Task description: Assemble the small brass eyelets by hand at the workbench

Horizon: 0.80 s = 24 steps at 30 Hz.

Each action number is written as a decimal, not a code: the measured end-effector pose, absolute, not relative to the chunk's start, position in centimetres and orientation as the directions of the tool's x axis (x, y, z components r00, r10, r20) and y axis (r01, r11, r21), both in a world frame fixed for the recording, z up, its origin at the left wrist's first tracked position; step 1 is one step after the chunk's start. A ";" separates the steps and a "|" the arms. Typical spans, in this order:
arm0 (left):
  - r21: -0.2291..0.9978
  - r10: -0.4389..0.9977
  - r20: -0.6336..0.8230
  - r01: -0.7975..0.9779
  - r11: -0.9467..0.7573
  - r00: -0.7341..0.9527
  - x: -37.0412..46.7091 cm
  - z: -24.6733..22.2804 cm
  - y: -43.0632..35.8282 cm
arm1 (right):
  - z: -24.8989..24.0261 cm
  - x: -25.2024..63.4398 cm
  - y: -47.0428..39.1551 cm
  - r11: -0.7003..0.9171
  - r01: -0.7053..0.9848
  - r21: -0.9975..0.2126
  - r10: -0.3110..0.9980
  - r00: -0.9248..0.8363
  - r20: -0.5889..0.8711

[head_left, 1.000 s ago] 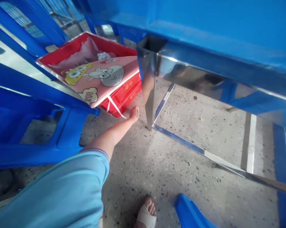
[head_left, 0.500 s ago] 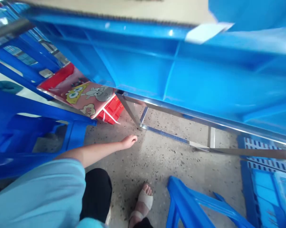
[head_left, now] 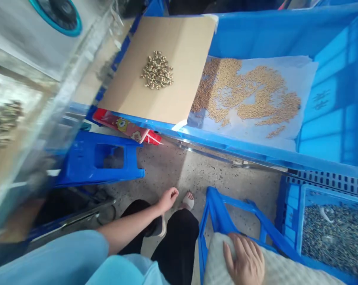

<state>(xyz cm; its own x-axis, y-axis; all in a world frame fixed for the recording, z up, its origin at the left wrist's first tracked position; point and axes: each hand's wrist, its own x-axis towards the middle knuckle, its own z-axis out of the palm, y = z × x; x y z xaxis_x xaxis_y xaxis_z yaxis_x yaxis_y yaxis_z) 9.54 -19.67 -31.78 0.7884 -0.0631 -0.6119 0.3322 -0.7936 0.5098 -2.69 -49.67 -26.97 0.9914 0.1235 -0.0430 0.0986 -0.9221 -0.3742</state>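
My left hand (head_left: 168, 199) hangs in front of my knees with its fingers curled in, and nothing shows in them. My right hand (head_left: 246, 259) lies flat with fingers apart on a pale quilted cushion (head_left: 217, 253). Beneath that cushion stands a blue plastic stool (head_left: 213, 206). Ahead is a large blue bin (head_left: 286, 29), where small gold-coloured parts (head_left: 263, 89) are spread on a pale sheet (head_left: 303, 73). A cardboard sheet (head_left: 185, 43) lies across the bin's left end, with a heap of small brassy parts (head_left: 157, 71) on it.
Another blue stool (head_left: 131, 158) stands at left. Under the bin are a metal frame (head_left: 208, 152) and a red cartoon-printed box (head_left: 128, 126). A blue crate (head_left: 300, 221) of small dark pieces sits at right. A blurred pale machine (head_left: 45, 43) fills the upper left.
My view has risen and shifted, so the bin's inside and the cardboard heap now show. My right hand has come into view on the cushion. My left hand stays curled.
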 end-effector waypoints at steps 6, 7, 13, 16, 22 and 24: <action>0.515 -0.032 -0.595 0.351 -0.782 0.803 6.3 -19.2 -20.1 | -23.6 -0.1 -48.4 -0.955 0.094 -0.283 0.097 0.995 0.001; 0.525 -0.032 -0.576 0.339 -0.781 0.817 6.3 -17.3 -19.8 | -23.5 0.0 -48.4 -0.958 0.102 -0.269 0.105 0.994 0.002; 0.486 0.010 -0.441 0.248 -0.838 0.897 6.3 -7.9 -16.7 | -23.2 0.3 -48.4 -0.969 0.155 -0.191 0.148 0.988 0.053; 0.454 -0.021 -0.384 0.169 -0.875 0.923 5.5 -4.4 -14.0 | -23.3 0.4 -48.2 -0.977 0.176 -0.119 0.168 0.983 0.073; 0.372 -0.030 -0.219 0.054 -0.927 0.975 3.2 -0.2 -7.1 | -23.7 0.2 -48.1 -0.977 0.139 -0.161 0.138 0.990 0.014; 0.369 -0.065 -0.206 0.016 -0.929 0.976 2.4 0.6 -5.0 | -23.6 0.6 -48.0 -0.962 0.128 -0.241 0.133 0.991 -0.006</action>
